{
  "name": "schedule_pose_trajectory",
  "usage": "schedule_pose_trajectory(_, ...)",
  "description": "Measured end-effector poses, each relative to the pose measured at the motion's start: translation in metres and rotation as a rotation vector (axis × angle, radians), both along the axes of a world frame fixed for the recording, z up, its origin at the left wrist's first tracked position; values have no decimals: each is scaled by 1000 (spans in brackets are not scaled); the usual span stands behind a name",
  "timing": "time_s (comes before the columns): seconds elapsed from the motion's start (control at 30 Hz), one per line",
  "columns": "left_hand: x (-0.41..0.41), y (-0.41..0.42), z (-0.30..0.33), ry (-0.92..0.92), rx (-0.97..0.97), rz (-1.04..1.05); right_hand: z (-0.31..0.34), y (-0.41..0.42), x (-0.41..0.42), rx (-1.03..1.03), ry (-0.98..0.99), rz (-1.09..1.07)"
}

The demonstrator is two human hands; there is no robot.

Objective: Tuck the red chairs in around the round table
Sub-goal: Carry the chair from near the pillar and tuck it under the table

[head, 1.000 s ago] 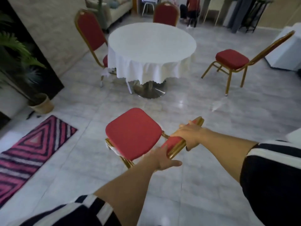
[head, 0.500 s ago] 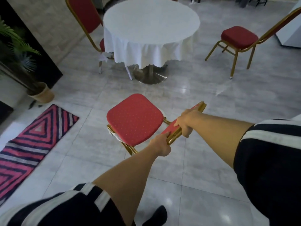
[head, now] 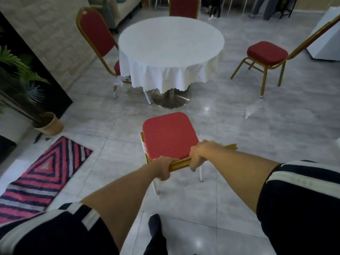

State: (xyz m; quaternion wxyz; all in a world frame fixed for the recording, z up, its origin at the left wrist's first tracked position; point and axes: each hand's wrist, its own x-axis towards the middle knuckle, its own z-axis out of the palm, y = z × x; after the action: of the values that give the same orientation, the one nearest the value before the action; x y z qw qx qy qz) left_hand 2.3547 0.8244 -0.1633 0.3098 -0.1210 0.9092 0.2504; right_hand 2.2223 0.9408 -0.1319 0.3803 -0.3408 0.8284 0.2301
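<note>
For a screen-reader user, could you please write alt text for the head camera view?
Both hands, left hand and right hand, grip the gold top rail of a red chair facing a round table with a white cloth, floor between them. Two red chairs sit tucked in; another stands apart on the right.

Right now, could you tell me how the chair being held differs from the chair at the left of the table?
The held chair stands apart from the round table, seat fully exposed; the left chair is tucked in, its seat mostly under the tablecloth. The left hand and right hand grip the held chair's backrest top; nobody touches the left chair. The held chair faces the table from the near side, the left chair from the left. Both have red upholstery and gold frames.
</note>
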Motion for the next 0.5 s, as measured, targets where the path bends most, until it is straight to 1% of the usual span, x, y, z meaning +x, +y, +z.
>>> schedule_pose_trajectory(0.1, -10, -51, -2, 21, -66, -29, 1, -19, -12, -150, -77, -96)
schedule_pose_trajectory(0.2, -19, -99, -4, 45, -130, -29, 2, -12, -20, -416, -97, -185)
schedule_pose_trajectory(0.23, -26, -114, -4, 55, -137, -41, 0, -9, -23, -477, -88, -203)
schedule_pose_trajectory(0.33, -45, -131, 3, 54, -156, -112, -3, -4, -19, -545, -17, -178)
schedule_pose_trajectory(0.4, -57, -130, 8, 73, -108, -154, -4, -9, -13, -618, 24, -176)
schedule_pose_trajectory(0.5, -61, -123, -3, 93, 31, -178, -12, -17, -10, -692, 53, -214)
